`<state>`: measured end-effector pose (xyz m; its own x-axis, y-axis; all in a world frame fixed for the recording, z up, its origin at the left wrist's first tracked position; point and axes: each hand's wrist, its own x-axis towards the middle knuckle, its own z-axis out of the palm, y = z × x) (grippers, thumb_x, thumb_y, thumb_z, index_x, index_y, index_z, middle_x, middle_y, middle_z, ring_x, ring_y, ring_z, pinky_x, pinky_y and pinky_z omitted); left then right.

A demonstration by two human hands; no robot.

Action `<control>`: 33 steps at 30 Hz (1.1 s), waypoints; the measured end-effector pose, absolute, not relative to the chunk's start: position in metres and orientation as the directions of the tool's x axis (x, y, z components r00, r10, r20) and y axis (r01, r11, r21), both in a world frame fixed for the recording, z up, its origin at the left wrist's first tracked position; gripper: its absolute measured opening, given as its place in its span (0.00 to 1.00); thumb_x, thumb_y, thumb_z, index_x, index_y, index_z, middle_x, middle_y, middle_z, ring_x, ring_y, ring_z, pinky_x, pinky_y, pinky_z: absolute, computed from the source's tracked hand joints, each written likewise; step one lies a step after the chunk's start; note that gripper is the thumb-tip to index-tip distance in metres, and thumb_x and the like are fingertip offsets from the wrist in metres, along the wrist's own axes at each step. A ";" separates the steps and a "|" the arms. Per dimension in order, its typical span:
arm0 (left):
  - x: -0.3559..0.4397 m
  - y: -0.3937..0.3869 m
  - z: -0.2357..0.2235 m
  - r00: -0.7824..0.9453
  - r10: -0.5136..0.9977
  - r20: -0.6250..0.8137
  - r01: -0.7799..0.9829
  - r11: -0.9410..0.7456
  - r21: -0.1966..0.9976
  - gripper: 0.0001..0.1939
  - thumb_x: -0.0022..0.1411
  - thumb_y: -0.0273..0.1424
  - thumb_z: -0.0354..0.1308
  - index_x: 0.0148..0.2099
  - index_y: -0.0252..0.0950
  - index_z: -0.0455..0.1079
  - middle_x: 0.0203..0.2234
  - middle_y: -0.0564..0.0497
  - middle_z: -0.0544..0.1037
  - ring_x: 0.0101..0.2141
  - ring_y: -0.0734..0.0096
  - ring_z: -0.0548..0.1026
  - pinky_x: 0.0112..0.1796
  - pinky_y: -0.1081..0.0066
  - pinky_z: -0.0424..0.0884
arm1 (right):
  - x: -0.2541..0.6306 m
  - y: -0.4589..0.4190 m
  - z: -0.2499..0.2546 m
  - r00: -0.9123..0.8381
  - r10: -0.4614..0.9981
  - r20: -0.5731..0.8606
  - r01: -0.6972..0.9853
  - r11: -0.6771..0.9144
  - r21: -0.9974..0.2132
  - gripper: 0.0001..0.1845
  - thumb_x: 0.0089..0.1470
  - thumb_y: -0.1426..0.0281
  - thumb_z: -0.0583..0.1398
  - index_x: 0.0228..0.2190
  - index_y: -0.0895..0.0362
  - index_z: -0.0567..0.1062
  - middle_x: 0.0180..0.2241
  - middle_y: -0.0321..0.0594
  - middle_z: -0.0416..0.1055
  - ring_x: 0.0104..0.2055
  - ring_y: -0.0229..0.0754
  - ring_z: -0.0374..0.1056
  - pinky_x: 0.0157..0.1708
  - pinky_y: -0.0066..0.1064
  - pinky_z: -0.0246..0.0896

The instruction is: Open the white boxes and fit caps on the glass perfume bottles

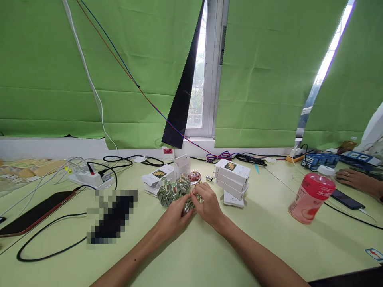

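Close to the table's middle, my left hand (178, 208) is closed around a small clear glass perfume bottle (188, 205), which the fingers partly cover. My right hand (208, 202) meets it at the bottle's top, thumb and fingers pinched together; what lies between them is hidden. Several ridged glass perfume bottles with silver caps (169, 194) cluster just beyond the left hand. Behind the fingers stands a pinkish bottle (194, 177) with a gold-coloured top. A loose silver cap (209, 178) lies near it. White boxes are stacked on the right (232, 175) and left (160, 175).
A pink drink bottle (312, 195) stands to the right, near another person's hand (356, 177) and a phone (348, 199). On the left are a power strip (91, 177), a red-edged phone (38, 213), loose cables and a pixelated dark object (113, 219). Green blinds (269, 79) hang behind.
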<state>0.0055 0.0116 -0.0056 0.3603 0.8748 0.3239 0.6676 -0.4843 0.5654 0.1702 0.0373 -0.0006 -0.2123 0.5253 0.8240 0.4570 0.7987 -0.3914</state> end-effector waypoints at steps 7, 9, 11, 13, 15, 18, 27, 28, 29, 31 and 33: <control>0.006 0.011 -0.004 0.366 0.878 0.310 0.683 -0.479 0.552 0.22 0.67 0.37 0.52 0.60 0.35 0.66 0.25 0.54 0.73 0.22 0.71 0.68 0.27 0.71 0.62 | 0.171 0.039 -0.006 -0.221 0.508 0.832 0.443 0.813 -0.379 0.12 0.65 0.73 0.54 0.28 0.53 0.67 0.29 0.40 0.70 0.35 0.45 0.64 0.34 0.34 0.60; 0.006 0.011 -0.003 0.366 0.879 0.305 0.681 -0.476 0.556 0.22 0.67 0.37 0.52 0.59 0.35 0.66 0.26 0.54 0.74 0.22 0.70 0.68 0.27 0.72 0.62 | 0.170 0.039 -0.006 -0.231 0.508 0.830 0.450 0.812 -0.372 0.13 0.65 0.73 0.54 0.27 0.53 0.66 0.29 0.40 0.70 0.35 0.45 0.63 0.35 0.35 0.60; 0.007 0.011 -0.003 0.364 0.879 0.308 0.676 -0.477 0.562 0.21 0.67 0.37 0.52 0.59 0.35 0.66 0.27 0.53 0.74 0.22 0.71 0.69 0.26 0.72 0.62 | 0.170 0.039 -0.005 -0.237 0.506 0.829 0.461 0.810 -0.362 0.13 0.64 0.74 0.54 0.27 0.53 0.66 0.29 0.40 0.70 0.35 0.46 0.63 0.35 0.35 0.60; 0.007 0.011 -0.004 0.364 0.877 0.313 0.667 -0.480 0.569 0.20 0.66 0.36 0.52 0.58 0.35 0.67 0.27 0.53 0.75 0.22 0.71 0.69 0.26 0.72 0.62 | 0.170 0.038 -0.004 -0.245 0.505 0.827 0.473 0.807 -0.353 0.13 0.64 0.75 0.54 0.26 0.53 0.66 0.29 0.40 0.70 0.36 0.46 0.63 0.35 0.35 0.60; 0.007 0.011 -0.004 0.364 0.876 0.316 0.661 -0.482 0.575 0.19 0.66 0.35 0.53 0.57 0.35 0.67 0.28 0.53 0.75 0.22 0.72 0.69 0.26 0.72 0.62 | 0.169 0.037 -0.004 -0.253 0.504 0.826 0.481 0.806 -0.344 0.13 0.62 0.76 0.54 0.26 0.53 0.67 0.30 0.40 0.70 0.37 0.46 0.63 0.34 0.35 0.60; 0.007 0.011 -0.004 0.365 0.875 0.319 0.655 -0.485 0.580 0.18 0.66 0.34 0.52 0.55 0.35 0.68 0.29 0.53 0.76 0.22 0.73 0.68 0.26 0.73 0.61 | 0.169 0.036 -0.003 -0.256 0.499 0.828 0.491 0.805 -0.333 0.12 0.61 0.77 0.54 0.26 0.53 0.67 0.30 0.40 0.70 0.37 0.46 0.63 0.34 0.34 0.60; 0.007 0.011 -0.004 0.374 0.873 0.312 0.666 -0.487 0.565 0.20 0.67 0.36 0.51 0.58 0.35 0.66 0.29 0.53 0.75 0.23 0.72 0.69 0.27 0.72 0.61 | 0.167 0.038 -0.005 -0.192 0.493 0.849 0.464 0.807 -0.364 0.13 0.63 0.76 0.55 0.25 0.54 0.65 0.27 0.38 0.68 0.34 0.44 0.62 0.32 0.32 0.57; 0.007 0.011 -0.004 0.372 0.874 0.311 0.666 -0.485 0.567 0.21 0.67 0.37 0.52 0.59 0.35 0.66 0.29 0.53 0.75 0.23 0.72 0.69 0.27 0.72 0.61 | 0.167 0.038 -0.005 -0.188 0.496 0.847 0.463 0.806 -0.369 0.14 0.63 0.76 0.55 0.25 0.53 0.65 0.27 0.38 0.68 0.34 0.44 0.62 0.33 0.32 0.57; 0.007 0.011 -0.003 0.370 0.876 0.311 0.665 -0.483 0.570 0.21 0.67 0.37 0.52 0.59 0.35 0.66 0.28 0.53 0.75 0.23 0.72 0.69 0.26 0.72 0.61 | 0.168 0.038 -0.006 -0.184 0.498 0.848 0.462 0.805 -0.372 0.13 0.63 0.75 0.55 0.26 0.53 0.65 0.27 0.37 0.68 0.34 0.44 0.62 0.33 0.32 0.57; 0.007 0.011 -0.003 0.367 0.877 0.311 0.664 -0.481 0.573 0.22 0.66 0.37 0.52 0.59 0.35 0.66 0.28 0.53 0.75 0.22 0.72 0.69 0.26 0.72 0.61 | 0.168 0.038 -0.006 -0.187 0.495 0.849 0.459 0.808 -0.370 0.13 0.64 0.75 0.55 0.26 0.54 0.65 0.27 0.38 0.68 0.34 0.44 0.62 0.33 0.33 0.58; 0.008 0.011 -0.002 0.367 0.878 0.308 0.666 -0.479 0.571 0.21 0.66 0.37 0.52 0.58 0.34 0.66 0.27 0.53 0.75 0.22 0.72 0.69 0.26 0.72 0.62 | 0.168 0.038 -0.006 -0.195 0.491 0.849 0.461 0.810 -0.363 0.13 0.64 0.75 0.55 0.26 0.54 0.65 0.27 0.38 0.68 0.34 0.44 0.63 0.33 0.33 0.58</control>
